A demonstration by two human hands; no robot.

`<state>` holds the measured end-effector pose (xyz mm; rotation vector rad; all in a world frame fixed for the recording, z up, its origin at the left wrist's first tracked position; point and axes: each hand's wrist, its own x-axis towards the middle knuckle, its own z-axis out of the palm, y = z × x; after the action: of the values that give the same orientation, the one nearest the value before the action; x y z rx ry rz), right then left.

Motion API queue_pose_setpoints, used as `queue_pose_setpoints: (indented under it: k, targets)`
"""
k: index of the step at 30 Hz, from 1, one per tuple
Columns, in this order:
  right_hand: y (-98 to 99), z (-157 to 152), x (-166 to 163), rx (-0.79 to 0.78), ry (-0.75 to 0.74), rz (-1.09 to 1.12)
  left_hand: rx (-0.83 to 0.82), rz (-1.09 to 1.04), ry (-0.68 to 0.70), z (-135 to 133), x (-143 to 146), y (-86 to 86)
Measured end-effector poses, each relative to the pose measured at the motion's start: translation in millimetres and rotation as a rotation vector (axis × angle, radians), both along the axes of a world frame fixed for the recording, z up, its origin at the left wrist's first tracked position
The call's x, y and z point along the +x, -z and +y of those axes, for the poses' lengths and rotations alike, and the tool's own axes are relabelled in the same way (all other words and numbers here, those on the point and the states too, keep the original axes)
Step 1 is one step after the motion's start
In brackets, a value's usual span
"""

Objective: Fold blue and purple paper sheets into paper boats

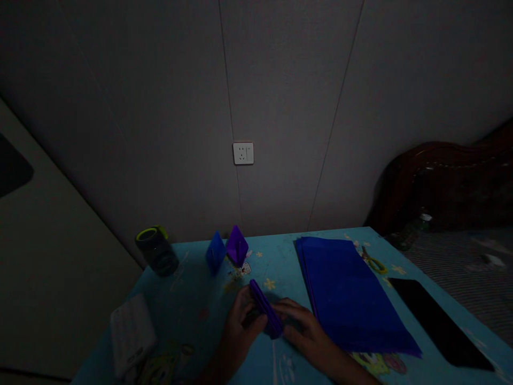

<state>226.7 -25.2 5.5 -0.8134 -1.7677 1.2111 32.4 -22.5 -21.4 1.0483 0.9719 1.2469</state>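
Between my two hands is a strip of folded purple paper [266, 309], several layers thick and tilted down to the right. My left hand [242, 323] pinches its left side with thumb and fingers. At its lower right end, my right hand [298, 325] closes thumb and fingers on the paper. Behind them on the table stand a blue folded paper shape [216, 253] and a purple folded paper shape [237, 246]. Right of my hands lies a stack of blue paper sheets [352, 291], with purple showing along its left edge.
Yellow-handled scissors [377, 265] and a flat black panel [438, 323] lie right of the stack. A dark cup with a lime rim [157, 251] and a white box-like object [133, 334] are on the left. The patterned blue tablecloth [276, 251] reaches the wall, which has a socket [243, 153].
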Motion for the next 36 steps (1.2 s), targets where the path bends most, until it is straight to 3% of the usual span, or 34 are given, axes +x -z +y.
queue_pose_setpoints:
  k: [6,12,22,27,32,36]
  targets:
    - [-3.2,-4,-7,-0.257,-0.050,0.166,0.025,0.038,0.227,-3,-1,-5.5]
    - [-2.6,-2,1,-0.284,-0.064,0.170,0.029,0.093,0.198,0,-4,-4.5]
    - [4.9,8,18,-0.018,-0.039,-0.013,0.061,0.208,0.244,1,-1,-6.7]
    - [12.6,8,19,0.124,0.027,-0.124,0.177,0.570,0.253,-5,-5,-5.6]
    - [18.3,6,22,0.289,0.040,-0.297,0.121,0.914,0.298,-8,-8,-8.7]
    - [19.7,5,22,0.411,0.070,-0.413,0.367,1.042,0.201,-11,-6,-3.3]
